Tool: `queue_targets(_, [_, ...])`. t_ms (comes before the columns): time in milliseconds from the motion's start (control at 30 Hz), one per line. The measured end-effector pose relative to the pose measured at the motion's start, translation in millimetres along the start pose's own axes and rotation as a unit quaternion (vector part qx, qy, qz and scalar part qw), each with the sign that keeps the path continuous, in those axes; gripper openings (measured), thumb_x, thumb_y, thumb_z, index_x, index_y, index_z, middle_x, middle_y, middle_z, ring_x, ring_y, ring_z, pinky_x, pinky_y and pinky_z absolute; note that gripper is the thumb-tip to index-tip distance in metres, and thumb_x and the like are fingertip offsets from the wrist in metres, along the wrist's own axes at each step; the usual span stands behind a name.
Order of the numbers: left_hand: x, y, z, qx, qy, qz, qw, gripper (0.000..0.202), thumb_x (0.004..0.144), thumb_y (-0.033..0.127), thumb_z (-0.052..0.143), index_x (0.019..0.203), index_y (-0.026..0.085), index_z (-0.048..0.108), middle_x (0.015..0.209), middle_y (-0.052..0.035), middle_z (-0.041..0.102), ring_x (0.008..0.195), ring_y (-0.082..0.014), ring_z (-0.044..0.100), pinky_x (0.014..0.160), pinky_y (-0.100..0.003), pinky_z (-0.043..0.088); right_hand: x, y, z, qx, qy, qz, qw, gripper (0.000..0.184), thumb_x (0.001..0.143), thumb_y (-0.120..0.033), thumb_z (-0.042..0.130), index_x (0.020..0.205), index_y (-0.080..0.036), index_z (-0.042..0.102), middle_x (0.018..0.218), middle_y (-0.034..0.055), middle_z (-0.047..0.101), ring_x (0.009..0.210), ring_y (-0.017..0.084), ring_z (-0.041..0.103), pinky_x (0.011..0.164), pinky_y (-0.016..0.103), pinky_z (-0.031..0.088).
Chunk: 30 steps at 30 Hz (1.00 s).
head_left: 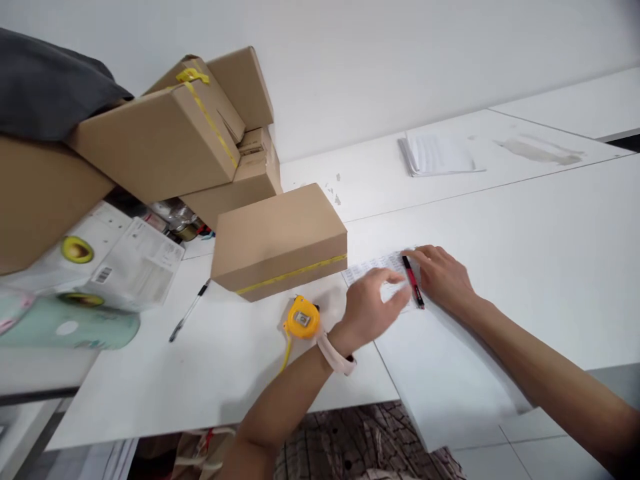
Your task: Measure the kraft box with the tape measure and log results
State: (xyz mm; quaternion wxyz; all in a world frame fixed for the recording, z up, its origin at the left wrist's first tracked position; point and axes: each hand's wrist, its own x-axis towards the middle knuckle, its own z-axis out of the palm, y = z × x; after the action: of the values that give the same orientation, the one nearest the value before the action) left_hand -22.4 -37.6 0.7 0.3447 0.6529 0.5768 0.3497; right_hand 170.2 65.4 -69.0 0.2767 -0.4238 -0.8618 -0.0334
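Note:
A printed sheet of paper (440, 360) lies on the white table (525, 247) and hangs over its front edge. My right hand (443, 277) holds a red and black pen (413, 281) over the sheet's printed top. My left hand (373, 303), with a pale band at the wrist, hovers over the paper just left of the pen, its fingers curled loosely and blurred by motion. A yellow tape measure (302, 319) sits on the table beside my left wrist. A closed cardboard box with a yellow strap (277, 240) stands just behind it.
A stack of cardboard boxes (190, 133) rises at the left, with a dark cloth (45, 87) on top. White product packets (125, 263) and a teal pouch (70, 323) lie at the left edge. A black pen (189, 311) rests on the table. Folded papers (437, 155) lie at the back.

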Motion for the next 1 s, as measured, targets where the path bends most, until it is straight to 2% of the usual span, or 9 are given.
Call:
queue_targets(33, [1.0,6.2,-12.0,-0.127,0.018,-0.034,0.991,0.016,0.094,0.031,0.058,0.098,0.017,0.067,0.099,-0.0046,0.072,0.055,-0.0081,0.052,0.053,-0.023,0.044,2.3,-10.7,-8.1,-0.006,0.033,0.003,0.999,0.032,0.09,-0.006,0.043,0.109,-0.02,0.066,0.098,0.0099,0.069,0.084,0.023,0.063,0.055,0.03,0.038])
queue_targets(67, [1.4,12.4,-23.1,-0.28,0.029,-0.073,0.957,0.015,0.092,0.03,0.059,0.091,0.016,0.067,0.089,-0.0031,0.07,0.046,-0.0051,0.042,0.045,-0.021,0.036,3.9,-25.2,-18.7,0.009,0.07,0.002,0.998,0.027,0.092,-0.009,0.046,0.107,-0.02,0.066,0.095,0.0092,0.069,0.081,0.022,0.063,0.053,0.029,0.038])
queue_targets(133, [0.7,23.4,-41.0,-0.537,0.034,-0.137,0.832,0.013,0.087,0.025,0.061,0.081,0.014,0.065,0.073,-0.0001,0.063,0.04,-0.0025,0.029,0.039,-0.019,0.024,3.0,-63.4,-44.0,0.099,0.131,-0.016,0.986,0.013,0.095,-0.016,0.053,0.103,-0.02,0.063,0.085,0.0057,0.068,0.071,0.017,0.062,0.054,0.028,0.041])
queue_targets(167, [-0.3,27.5,-47.2,-0.603,0.031,-0.154,0.782,0.012,0.086,0.023,0.061,0.08,0.014,0.065,0.069,0.001,0.06,0.039,-0.0021,0.028,0.038,-0.018,0.022,-0.4,-85.3,-56.3,0.15,0.138,-0.043,0.978,0.008,0.096,-0.02,0.056,0.102,-0.02,0.062,0.08,0.0039,0.066,0.067,0.016,0.06,0.056,0.027,0.044])
queue_targets(233, [-3.7,32.4,-53.9,-0.658,0.03,-0.166,0.734,0.013,0.087,0.022,0.057,0.079,0.014,0.063,0.066,0.002,0.056,0.04,-0.0021,0.028,0.038,-0.016,0.022,-12.8,-129.2,-74.1,0.231,0.116,-0.123,0.958,0.011,0.097,-0.03,0.058,0.102,-0.021,0.059,0.078,0.0029,0.064,0.064,0.015,0.059,0.058,0.027,0.047])
queue_targets(333, [-12.0,32.6,-52.7,-0.693,0.036,-0.165,0.7,0.015,0.089,0.019,0.052,0.078,0.014,0.061,0.065,0.0018,0.054,0.04,-0.0022,0.03,0.039,-0.015,0.024,-37.7,-181.1,-76.6,0.258,0.099,-0.187,0.943,0.033,0.095,-0.045,0.062,0.113,-0.018,0.056,0.087,0.0075,0.066,0.073,0.018,0.063,0.06,0.028,0.051])
queue_targets(433, [-24.2,26.1,-46.6,-0.722,0.041,-0.17,0.67,0.015,0.089,0.017,0.052,0.078,0.013,0.061,0.066,0.0012,0.054,0.041,-0.0024,0.031,0.04,-0.014,0.026,-55.9,-207.5,-61.6,0.251,0.13,-0.198,0.939,0.032,0.093,-0.032,0.068,0.117,-0.017,0.054,0.089,0.0088,0.067,0.079,0.019,0.065,0.063,0.028,0.053])
queue_targets(767, [-60.8,-0.6,-40.2,-0.758,0.067,-0.198,0.617,0.015,0.089,0.011,0.052,0.076,0.013,0.06,0.064,0.0011,0.052,0.041,-0.0025,0.03,0.04,-0.014,0.025,-77.4,-235.5,-48.6,0.282,0.117,-0.213,0.928,0.016,0.092,-0.016,0.065,0.104,-0.019,0.054,0.074,0.0007,0.056,0.062,0.014,0.056,0.051,0.025,0.042])
queue_targets(1000, [-67.6,-1.5,-41.9,-0.75,0.053,-0.185,0.633,0.018,0.091,0.011,0.05,0.076,0.012,0.06,0.064,0.0015,0.05,0.042,-0.0029,0.03,0.041,-0.014,0.026,-84.2,-247.1,-51.8,0.326,0.067,-0.148,0.931,0.016,0.093,-0.022,0.064,0.108,-0.022,0.056,0.075,-0.0009,0.058,0.059,0.013,0.053,0.053,0.024,0.043])
